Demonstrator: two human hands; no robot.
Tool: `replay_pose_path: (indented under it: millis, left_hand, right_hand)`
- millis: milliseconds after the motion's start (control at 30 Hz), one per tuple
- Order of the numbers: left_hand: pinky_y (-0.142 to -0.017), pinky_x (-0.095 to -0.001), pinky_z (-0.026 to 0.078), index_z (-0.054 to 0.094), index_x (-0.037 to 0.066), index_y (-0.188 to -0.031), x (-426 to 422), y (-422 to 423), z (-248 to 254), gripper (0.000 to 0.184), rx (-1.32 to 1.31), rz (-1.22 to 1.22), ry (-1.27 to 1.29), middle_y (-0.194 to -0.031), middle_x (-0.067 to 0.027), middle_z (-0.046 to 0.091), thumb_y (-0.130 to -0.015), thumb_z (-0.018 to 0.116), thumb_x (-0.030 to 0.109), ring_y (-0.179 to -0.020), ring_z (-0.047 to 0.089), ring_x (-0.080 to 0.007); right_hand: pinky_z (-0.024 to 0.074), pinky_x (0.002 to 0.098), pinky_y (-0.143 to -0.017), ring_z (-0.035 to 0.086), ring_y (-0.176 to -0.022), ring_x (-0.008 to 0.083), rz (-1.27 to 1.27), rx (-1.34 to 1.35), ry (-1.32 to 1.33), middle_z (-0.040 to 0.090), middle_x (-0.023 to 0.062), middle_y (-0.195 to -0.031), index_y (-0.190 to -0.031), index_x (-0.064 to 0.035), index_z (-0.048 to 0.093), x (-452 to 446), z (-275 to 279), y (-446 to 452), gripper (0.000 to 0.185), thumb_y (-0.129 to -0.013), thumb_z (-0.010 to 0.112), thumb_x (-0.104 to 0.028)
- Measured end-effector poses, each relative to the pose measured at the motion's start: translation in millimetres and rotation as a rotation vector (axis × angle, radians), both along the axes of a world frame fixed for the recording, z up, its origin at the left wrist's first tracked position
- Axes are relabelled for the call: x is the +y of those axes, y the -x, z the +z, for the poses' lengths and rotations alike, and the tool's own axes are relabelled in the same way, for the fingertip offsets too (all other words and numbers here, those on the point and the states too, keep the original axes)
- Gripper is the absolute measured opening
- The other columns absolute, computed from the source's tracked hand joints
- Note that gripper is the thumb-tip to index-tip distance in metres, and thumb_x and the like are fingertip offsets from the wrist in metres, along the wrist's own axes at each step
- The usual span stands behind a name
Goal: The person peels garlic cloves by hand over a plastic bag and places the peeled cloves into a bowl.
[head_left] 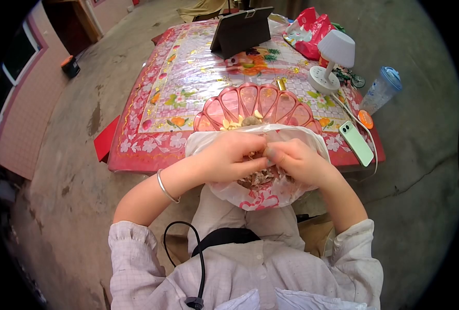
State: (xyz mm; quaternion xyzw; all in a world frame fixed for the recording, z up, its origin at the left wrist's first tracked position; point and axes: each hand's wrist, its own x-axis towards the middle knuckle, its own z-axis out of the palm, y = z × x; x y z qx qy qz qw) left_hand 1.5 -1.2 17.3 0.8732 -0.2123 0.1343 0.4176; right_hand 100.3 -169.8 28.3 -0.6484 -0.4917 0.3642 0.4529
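Note:
Over a white plastic bag (pixel 224 195) with pink print, my left hand (pixel 237 155) and my right hand (pixel 297 159) meet with fingertips pinched together. Between them is a small garlic clove, largely hidden by the fingers. Papery garlic skins (pixel 258 180) lie inside the bag's open mouth. Just beyond, a pink scalloped plate (pixel 277 106) holds several pale peeled garlic cloves (pixel 227 124) and a brownish garlic bulb (pixel 250 121). The bag overlaps the plate's near side.
On the flowered tablecloth (pixel 162 111) stand a dark tablet (pixel 242 32) and a white lamp (pixel 337 49). A green phone (pixel 356 143), an orange lid (pixel 365 119) and a clear cup (pixel 382 89) sit along the right edge. Behind the lamp is a red bag (pixel 312 33).

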Motion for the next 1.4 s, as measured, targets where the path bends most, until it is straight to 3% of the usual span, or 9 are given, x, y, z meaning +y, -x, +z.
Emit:
replay_pose_path:
  millis: [67, 200, 333, 733, 933, 1000, 1267, 1333, 1400]
  left_hand:
    - [-0.051, -0.0355, 0.041, 0.052, 0.003, -0.076, 3, 2, 3, 0.02, -0.056, 0.017, -0.138, -0.064, -0.011, 0.053, -0.077, 0.058, 0.022, -0.057, 0.053, -0.0269]
    - [-0.049, -0.0396, 0.042, 0.053, 0.005, -0.077, 2, 2, 10, 0.021, -0.1, 0.066, -0.4, -0.063, -0.0106, 0.054, -0.078, 0.056, 0.026, -0.057, 0.055, -0.0308]
    - [-0.051, -0.0403, 0.042, 0.053, 0.006, -0.078, 2, 3, 19, 0.022, -0.039, 0.002, -0.409, -0.062, -0.0111, 0.054, -0.079, 0.054, 0.028, -0.058, 0.055, -0.0307]
    - [-0.064, -0.038, 0.043, 0.056, 0.005, -0.092, 9, -10, 29, 0.023, 0.044, -0.233, -0.064, -0.073, -0.0142, 0.056, -0.086, 0.048, 0.026, -0.07, 0.055, -0.0324]
    - [-0.07, -0.0337, 0.042, 0.055, 0.003, -0.093, 12, -12, 29, 0.03, 0.183, -0.283, 0.049, -0.073, -0.0113, 0.056, -0.09, 0.041, 0.028, -0.069, 0.054, -0.0245]
    - [-0.054, -0.0245, 0.035, 0.055, 0.001, -0.082, 7, -8, 25, 0.031, 0.242, -0.217, 0.276, -0.065, -0.0033, 0.049, -0.088, 0.042, 0.029, -0.058, 0.044, -0.0119]
    - [-0.051, -0.0215, 0.028, 0.051, 0.004, -0.071, 11, -6, 13, 0.031, 0.456, -0.205, 0.623, -0.062, 0.0006, 0.046, -0.086, 0.043, 0.03, -0.056, 0.037, -0.0074]
    - [-0.05, -0.0218, 0.028, 0.05, 0.005, -0.07, 13, -5, 17, 0.031, 0.444, -0.205, 0.658, -0.061, 0.0015, 0.045, -0.087, 0.044, 0.03, -0.056, 0.036, -0.0069]
    - [-0.053, -0.0221, 0.032, 0.052, 0.004, -0.074, 21, -9, 26, 0.032, 0.488, -0.018, 0.467, -0.063, 0.0044, 0.042, -0.088, 0.041, 0.032, -0.059, 0.038, -0.0053]
  right_hand:
    - [0.0411, 0.039, -0.057, 0.055, -0.06, 0.0295, -0.02, -0.579, -0.142, 0.056, 0.0126, -0.067, -0.08, -0.002, 0.056, 1, -1, -2, 0.034, -0.09, 0.044, -0.032]
    - [0.0405, 0.0405, -0.059, 0.053, -0.065, 0.0344, 0.02, -0.578, -0.131, 0.055, 0.0179, -0.069, -0.078, -0.0031, 0.056, 1, 1, -4, 0.028, -0.087, 0.047, -0.028]
    - [0.0409, 0.0383, -0.058, 0.054, -0.064, 0.0333, 0.058, -0.513, -0.189, 0.055, 0.0172, -0.067, -0.079, -0.0023, 0.056, -1, -1, -4, 0.027, -0.088, 0.046, -0.025]
    - [0.0407, 0.0329, -0.054, 0.052, -0.056, 0.0248, 0.083, -0.311, -0.409, 0.053, 0.0115, -0.063, -0.081, 0.0002, 0.055, 6, -3, -11, 0.036, -0.093, 0.038, -0.029]
    - [0.0408, 0.0277, -0.052, 0.051, -0.055, 0.0136, 0.047, -0.14, -0.398, 0.053, 0.0049, -0.061, -0.081, -0.0005, 0.055, 3, 1, -5, 0.04, -0.094, 0.036, -0.033]
    - [0.0406, 0.026, -0.052, 0.05, -0.055, 0.0115, 0.063, -0.096, -0.343, 0.053, 0.0036, -0.061, -0.081, -0.0007, 0.056, 3, 4, -5, 0.041, -0.094, 0.035, -0.033]
    - [0.0396, 0.0226, -0.056, 0.05, -0.059, 0.0082, 0.12, 0.172, -0.231, 0.053, 0.002, -0.062, -0.086, -0.002, 0.055, 0, 10, -9, 0.032, -0.093, 0.039, -0.029]
    - [0.0396, 0.0227, -0.055, 0.05, -0.058, 0.0083, 0.059, 0.044, -0.197, 0.053, 0.0021, -0.061, -0.085, -0.002, 0.056, -2, 14, -13, 0.031, -0.092, 0.041, -0.028]
    - [0.0396, 0.0229, -0.053, 0.049, -0.056, 0.0084, -0.006, -0.083, -0.165, 0.053, 0.0021, -0.061, -0.084, -0.0021, 0.057, 1, 20, -18, 0.03, -0.092, 0.043, -0.027]
